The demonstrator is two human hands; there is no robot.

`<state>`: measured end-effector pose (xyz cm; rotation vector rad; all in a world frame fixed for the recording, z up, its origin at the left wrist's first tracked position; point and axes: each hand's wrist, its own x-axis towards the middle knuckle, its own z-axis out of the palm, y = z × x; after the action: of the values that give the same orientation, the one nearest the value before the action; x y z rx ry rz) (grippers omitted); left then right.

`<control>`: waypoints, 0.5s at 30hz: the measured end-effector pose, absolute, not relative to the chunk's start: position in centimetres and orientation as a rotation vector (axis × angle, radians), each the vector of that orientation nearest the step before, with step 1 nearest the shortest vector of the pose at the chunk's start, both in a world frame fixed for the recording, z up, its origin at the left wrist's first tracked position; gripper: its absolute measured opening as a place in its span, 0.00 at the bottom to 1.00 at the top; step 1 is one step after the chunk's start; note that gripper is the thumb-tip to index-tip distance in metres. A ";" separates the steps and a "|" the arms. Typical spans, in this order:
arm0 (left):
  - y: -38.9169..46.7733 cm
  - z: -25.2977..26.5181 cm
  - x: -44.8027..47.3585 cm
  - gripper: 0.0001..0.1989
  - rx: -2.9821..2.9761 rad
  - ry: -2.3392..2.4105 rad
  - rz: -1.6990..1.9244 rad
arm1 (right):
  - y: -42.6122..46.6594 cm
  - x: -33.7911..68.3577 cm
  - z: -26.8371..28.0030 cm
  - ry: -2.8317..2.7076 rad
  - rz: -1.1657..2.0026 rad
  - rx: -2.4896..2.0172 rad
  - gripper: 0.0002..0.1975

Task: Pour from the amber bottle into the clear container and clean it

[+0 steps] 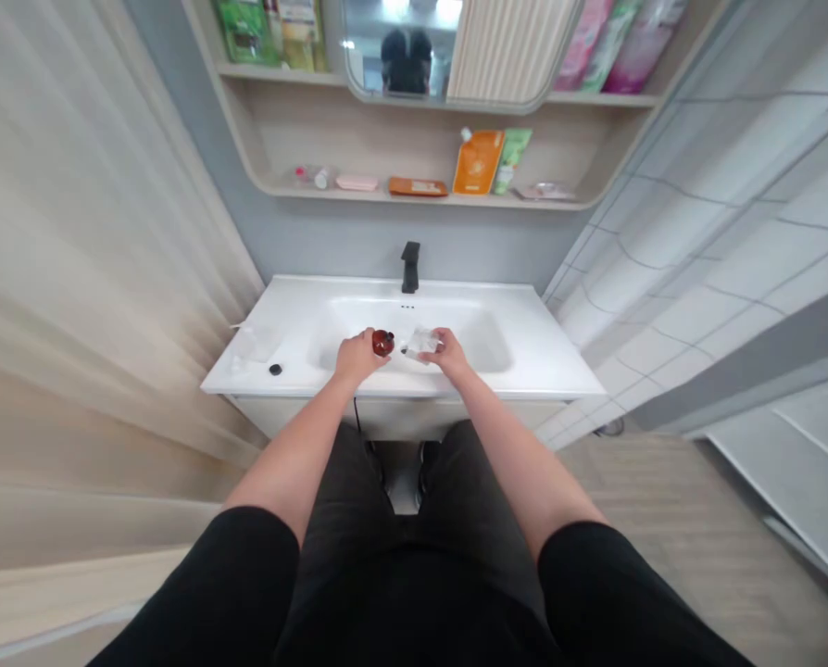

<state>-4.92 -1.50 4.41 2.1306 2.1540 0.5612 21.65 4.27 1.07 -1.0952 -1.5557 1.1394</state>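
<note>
Over the front of the white sink basin (487, 338), my left hand (357, 359) is closed around a small amber bottle (382, 344) with a dark neck. My right hand (447, 350) grips a clear, crinkled plastic bag (422, 343), just right of the bottle. A small dark tip shows at the bag's left end; I cannot make out what it is. Bottle and bag are close together but look apart. On the counter to the left lies a round black cap (275, 370).
Near the counter's left end is a clear plastic wrapper (253, 343). A black faucet (410, 267) rises behind the basin. Above, a shelf (358, 193) holds an orange pouch (479, 162), a green tube (511, 159) and a pink soap bar (357, 182). Curtains hang on both sides.
</note>
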 end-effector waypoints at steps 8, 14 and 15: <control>-1.3 3.9 -5.0 0.38 2.097 2.168 0.575 | 1.3 32.5 5.1 -1.385 1.117 -1.153 0.43; -1.4 3.8 -5.1 0.40 2.056 2.171 0.594 | -0.5 38.7 7.5 -1.376 1.109 -1.121 0.42; -1.4 3.8 -5.1 0.40 2.052 2.164 0.602 | -0.7 39.3 7.8 -1.375 1.100 -1.116 0.41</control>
<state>-5.12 -1.38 3.76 2.0517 2.1637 0.6021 39.30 -0.73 7.81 -1.1157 -1.3747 1.1003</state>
